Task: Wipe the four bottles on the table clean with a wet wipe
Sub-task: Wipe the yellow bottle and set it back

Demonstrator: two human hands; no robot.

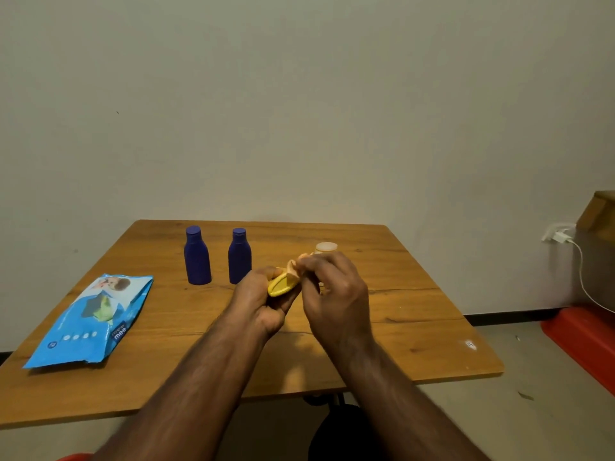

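Head view, worktop (416,327): wooden, carrying 2 dark blue bottles (197,256) (239,256) standing upright side by side at the far left-centre, and a pale-capped bottle (326,247) mostly hidden behind the right hand.
Wipe pack (90,321): blue pouch lying flat at the near left, well apart from the bottles.
Yellow bottle (283,285): lifted off the worktop, its long axis tilted up and to the right, base toward the camera.
Left hand (263,301): fingers clamped around the yellow bottle from below.
Right hand (336,291): fingers pinched together on the wet wipe (294,266), pressing it to the bottle's upper end.
Key relation: the wipe sits at the bottle's far, upper end, so I judge the stroke runs along the long axis, down toward the left hand.
Progress: 1 of 4 bottles in hand; which are already clean, I cannot tell.
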